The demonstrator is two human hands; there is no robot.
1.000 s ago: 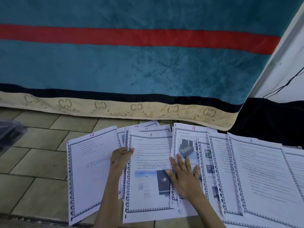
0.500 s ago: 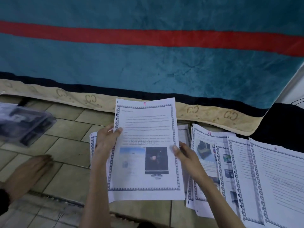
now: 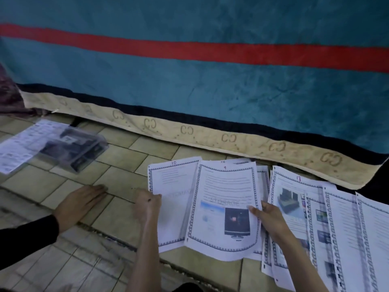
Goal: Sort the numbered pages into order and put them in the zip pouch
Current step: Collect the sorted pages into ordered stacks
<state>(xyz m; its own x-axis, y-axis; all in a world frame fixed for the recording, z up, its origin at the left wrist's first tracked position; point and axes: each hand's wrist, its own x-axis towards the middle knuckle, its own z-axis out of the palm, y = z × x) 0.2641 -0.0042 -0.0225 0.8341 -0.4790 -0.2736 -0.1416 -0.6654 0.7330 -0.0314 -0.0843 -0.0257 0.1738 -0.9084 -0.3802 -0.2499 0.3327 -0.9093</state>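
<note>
Numbered printed pages lie fanned out on the tiled floor. Page 9 point(image 3: 223, 192), with a monitor picture, is tilted over the others, and my right hand point(image 3: 268, 218) pinches its right edge, thumb on top. Page 10 point(image 3: 172, 180) lies partly under it on the left, where my left hand point(image 3: 147, 204) grips its left edge with curled fingers. Page 13 point(image 3: 291, 199) and several more sheets point(image 3: 345, 232) spread to the right. The clear zip pouch point(image 3: 69, 148) lies at the far left on the floor with papers in it.
Another person's hand point(image 3: 82, 200) in a black sleeve rests flat on the tiles left of my left hand. A teal blanket point(image 3: 210, 85) with a red stripe and a beige border hangs just behind the pages. A floor groove runs along the near edge.
Page 9 came down from its raised position and now sits over page 10. My left hand moved from page 9 to page 10's edge. The view swung left, showing more of the pouch.
</note>
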